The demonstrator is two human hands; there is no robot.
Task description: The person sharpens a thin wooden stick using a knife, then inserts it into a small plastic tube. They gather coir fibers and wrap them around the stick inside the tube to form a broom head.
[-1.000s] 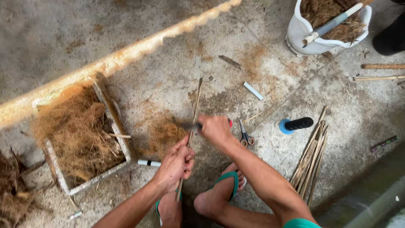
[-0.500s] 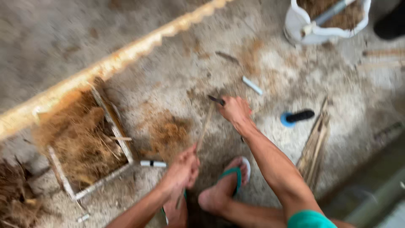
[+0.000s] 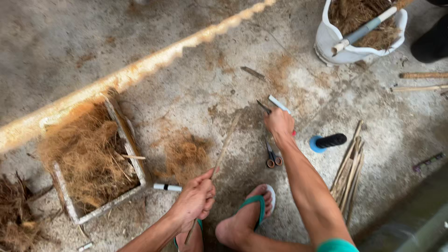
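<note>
My left hand [image 3: 196,199] grips the near end of a thin bamboo stick [image 3: 225,145] that slants up and away over the concrete floor. My right hand [image 3: 279,123] is closed around a small knife [image 3: 263,107], its dark blade poking out to the upper left, clear of the stick's far tip. A pair of scissors [image 3: 272,155] lies on the floor just under my right wrist. My foot in a green sandal [image 3: 254,211] rests between my arms. A loose pile of brown coconut fibre [image 3: 185,154] lies to the left of the stick.
A wooden frame [image 3: 122,135] packed with fibre sits at left. A white bucket [image 3: 326,39] of fibre with a pipe stands at top right. A bundle of bamboo sticks [image 3: 347,170] and a blue-and-black roller [image 3: 328,141] lie at right. A short white tube [image 3: 167,187] is by my left hand.
My right hand with the knife has travelled up along the stick and off its far end. The left hand has kept its grip at the near end.
</note>
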